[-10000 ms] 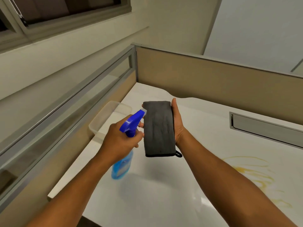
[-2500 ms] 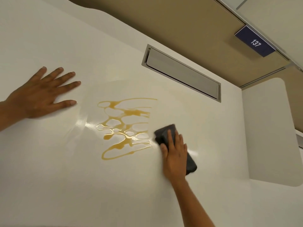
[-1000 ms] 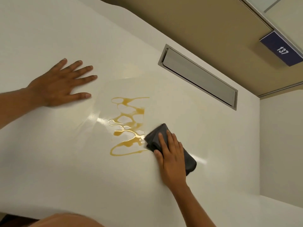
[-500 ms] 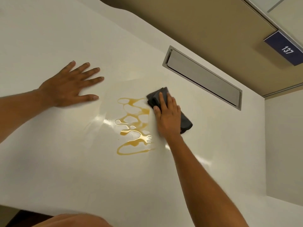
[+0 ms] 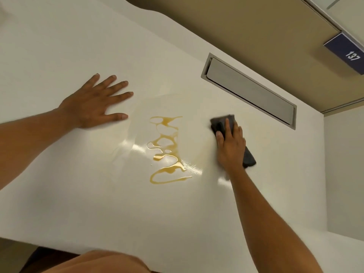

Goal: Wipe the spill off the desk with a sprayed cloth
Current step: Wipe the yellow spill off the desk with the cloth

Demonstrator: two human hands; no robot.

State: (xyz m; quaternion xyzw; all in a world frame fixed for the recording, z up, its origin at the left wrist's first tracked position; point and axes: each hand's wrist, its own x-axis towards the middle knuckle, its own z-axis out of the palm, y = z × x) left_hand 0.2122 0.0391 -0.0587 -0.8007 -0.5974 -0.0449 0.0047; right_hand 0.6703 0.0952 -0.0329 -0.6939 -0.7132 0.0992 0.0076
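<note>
From my head view, my right hand (image 5: 230,146) has swept the grey cloth (image 5: 248,157) away from the amber spill (image 5: 167,148) toward the cable hatch (image 5: 249,91); the spill's right side is gone, most remains on the counter (image 5: 78,194). Right fingers lie flat, pressing the cloth. My left hand (image 5: 94,103) rests splayed, holding nothing.

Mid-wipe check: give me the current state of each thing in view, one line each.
spill: amber liquid on the desk, largely unwiped, left of the cloth.
cloth: dark, folded, flat on the desk under the right hand, apart from the spill.
right hand: pressing the cloth, fingers extended.
left hand: flat on the desk, fingers spread, holding nothing.
desk: white, glossy sheen around the spill.
cable hatch: lid closed.
</note>
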